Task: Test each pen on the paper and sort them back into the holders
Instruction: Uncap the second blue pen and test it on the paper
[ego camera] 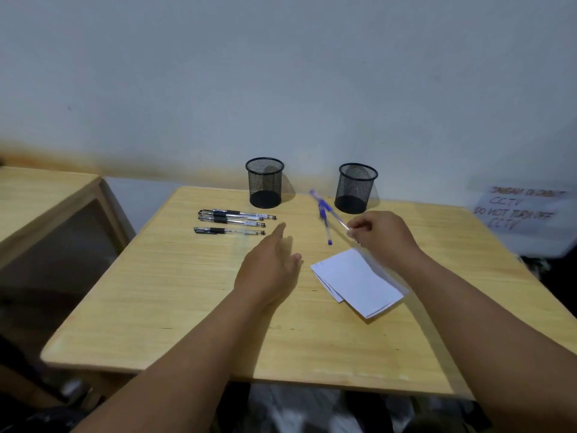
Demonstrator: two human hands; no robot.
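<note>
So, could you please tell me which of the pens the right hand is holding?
A blue pen, pinched by the right hand; the three black pens lie untouched.

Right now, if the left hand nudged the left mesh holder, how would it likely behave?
The left mesh holder looks empty and is thin wire mesh, so probably light and likely to slide on the smooth wooden table. It stands upright, taller than wide, so a push near the rim might tip it.

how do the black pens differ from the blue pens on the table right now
The three black pens lie side by side in a neat row by the left holder; the blue pens cross each other near the right holder. No hand touches the black ones; the right hand pinches one blue pen. All have clear barrels.
</note>
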